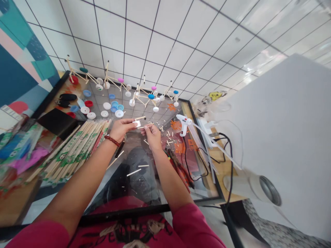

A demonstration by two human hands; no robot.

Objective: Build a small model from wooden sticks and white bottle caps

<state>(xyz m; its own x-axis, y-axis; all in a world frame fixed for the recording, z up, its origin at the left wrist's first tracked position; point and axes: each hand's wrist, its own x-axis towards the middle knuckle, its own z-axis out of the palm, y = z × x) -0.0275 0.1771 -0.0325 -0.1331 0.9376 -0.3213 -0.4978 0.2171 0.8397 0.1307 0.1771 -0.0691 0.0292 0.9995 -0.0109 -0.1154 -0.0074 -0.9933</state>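
My left hand [121, 128] is closed, pinching a white bottle cap [136, 123] with a short wooden stick [140, 118] on it, just above the glass table [144, 172]. A red bead bracelet sits on that wrist. My right hand [152, 134] is closed next to the cap, its fingers pinched on a small wooden stick piece. A white hot glue gun [184, 122] stands upright just right of my hands, its black cord [196, 162] trailing toward me.
Several stick-and-cap models [141, 94] stand along the far edge. Loose bottle caps [103, 106] lie at far left. Wrapped chopstick packs [74, 148] lie on the left beside a black box [55, 122]. Stick offcuts [134, 171] and red pliers [178, 168] lie near me.
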